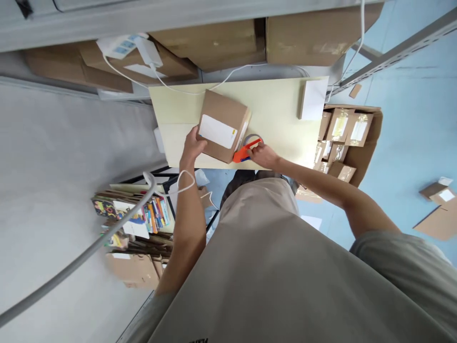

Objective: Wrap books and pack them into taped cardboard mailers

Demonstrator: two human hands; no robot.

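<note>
A brown cardboard box [223, 105] with a white label [217, 131] sits turned at an angle on the pale yellow table [282, 102]. My left hand [193, 145] grips the box at its near left corner, thumb on the labelled face. In my right hand [263, 155] is an orange tape dispenser [243, 153] with a roll of tape, closed around its handle. The dispenser's front end is at the box's near right corner; whether tape is stuck there I cannot tell.
A white box [314, 100] lies at the table's right end. To the right stands a large carton [369, 143] of small taped boxes. White cables cross the table's back edge near a power strip [121, 46]. A grey pole [82, 255] rises at left beside stacked books and cardboard.
</note>
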